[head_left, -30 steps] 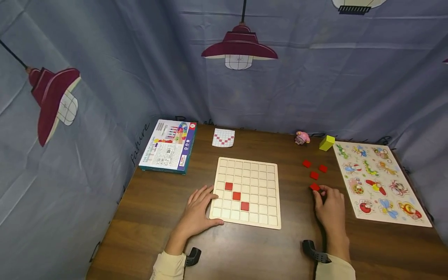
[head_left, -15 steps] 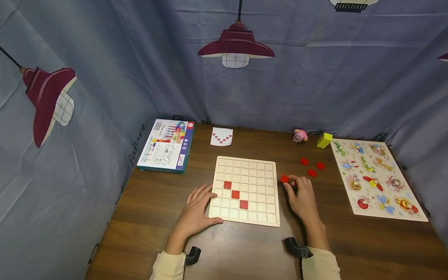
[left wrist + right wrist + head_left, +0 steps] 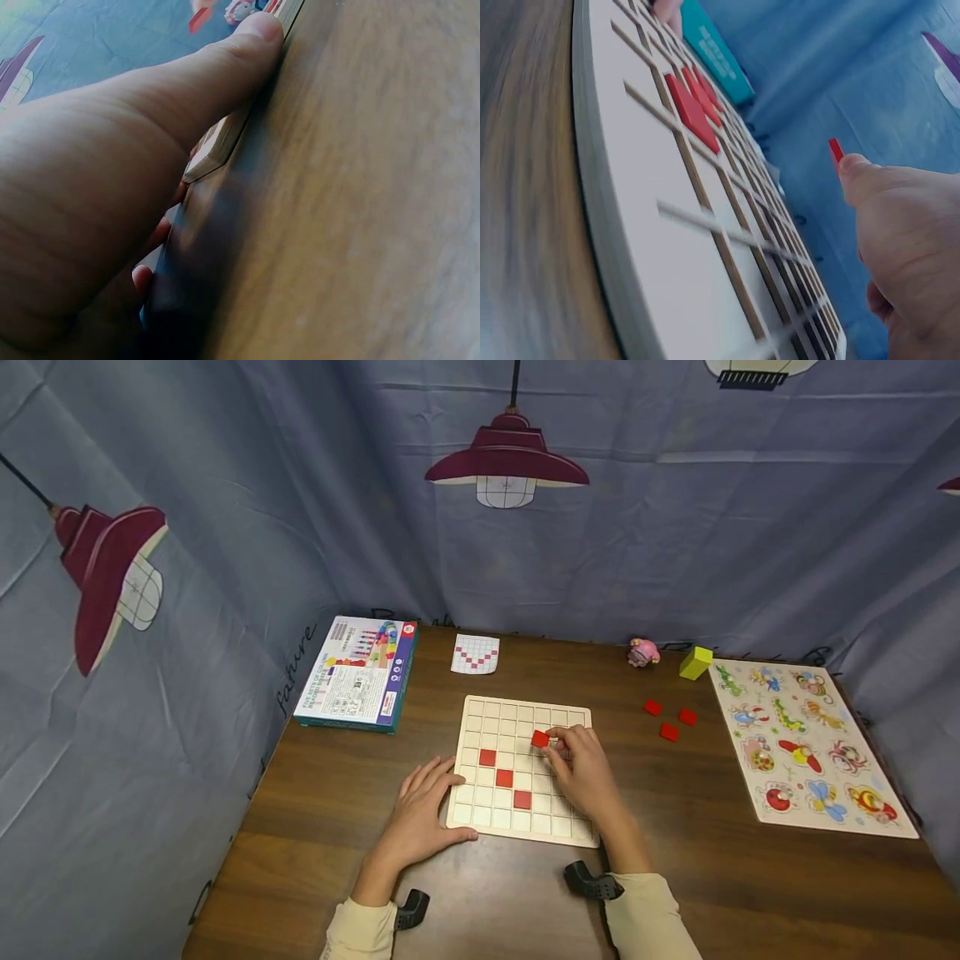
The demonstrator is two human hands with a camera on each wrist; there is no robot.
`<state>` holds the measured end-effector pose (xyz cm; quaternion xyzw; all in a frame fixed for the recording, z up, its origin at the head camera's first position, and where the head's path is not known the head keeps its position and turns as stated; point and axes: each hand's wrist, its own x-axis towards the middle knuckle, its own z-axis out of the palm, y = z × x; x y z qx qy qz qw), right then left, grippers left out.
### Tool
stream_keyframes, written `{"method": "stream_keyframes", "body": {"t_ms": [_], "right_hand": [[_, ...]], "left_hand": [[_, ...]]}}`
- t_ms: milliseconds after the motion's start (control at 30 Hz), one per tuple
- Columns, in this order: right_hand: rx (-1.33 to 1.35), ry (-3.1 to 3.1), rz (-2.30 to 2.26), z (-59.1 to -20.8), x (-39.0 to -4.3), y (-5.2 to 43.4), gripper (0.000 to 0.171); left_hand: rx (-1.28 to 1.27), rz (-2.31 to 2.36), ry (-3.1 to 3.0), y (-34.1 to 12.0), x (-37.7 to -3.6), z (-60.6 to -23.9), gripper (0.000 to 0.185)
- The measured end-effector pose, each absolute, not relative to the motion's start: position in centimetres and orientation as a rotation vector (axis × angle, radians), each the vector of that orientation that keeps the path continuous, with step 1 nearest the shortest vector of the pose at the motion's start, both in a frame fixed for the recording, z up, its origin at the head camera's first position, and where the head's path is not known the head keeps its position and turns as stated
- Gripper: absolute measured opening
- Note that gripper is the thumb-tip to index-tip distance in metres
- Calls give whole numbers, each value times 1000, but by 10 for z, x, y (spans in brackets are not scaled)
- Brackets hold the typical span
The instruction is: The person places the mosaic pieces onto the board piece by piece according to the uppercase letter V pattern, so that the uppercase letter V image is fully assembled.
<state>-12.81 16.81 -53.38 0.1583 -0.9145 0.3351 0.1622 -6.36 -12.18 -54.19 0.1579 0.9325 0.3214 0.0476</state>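
Observation:
A pale wooden grid board (image 3: pixel 486 819) lies flat on the table. Three red square tiles sit in its cells in a diagonal line, the middle tile (image 3: pixel 505 778) among them. My left hand (image 3: pixel 422 814) rests at the board's near left corner, thumb along the front edge and fingers spread by the left edge. Over the board's right half, my right hand (image 3: pixel 588 777) pinches a red tile (image 3: pixel 540 739) between thumb and fingertips. In the right wrist view that tile (image 3: pixel 835 151) is held above the board surface, apart from it.
Three loose red tiles, one of them here (image 3: pixel 669 732), lie right of the board. Behind them stand a pink figurine (image 3: pixel 643 652) and a yellow block (image 3: pixel 696 663). An insect puzzle board (image 3: pixel 810 739) is far right. A pattern card (image 3: pixel 475 655) and a box (image 3: pixel 356 674) lie at the back left.
My right hand has picked the red tile up from among the loose ones and carried it left over the board. The left hand stays at the corner.

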Motion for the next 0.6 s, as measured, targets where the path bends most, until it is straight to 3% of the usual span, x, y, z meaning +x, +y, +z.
{"method": "stream_keyframes", "body": {"t_ms": [600], "right_hand": [[604, -2768, 898, -530, -142, 108, 24]], "left_hand": [[495, 948, 2854, -121, -64, -541, 78]]}}
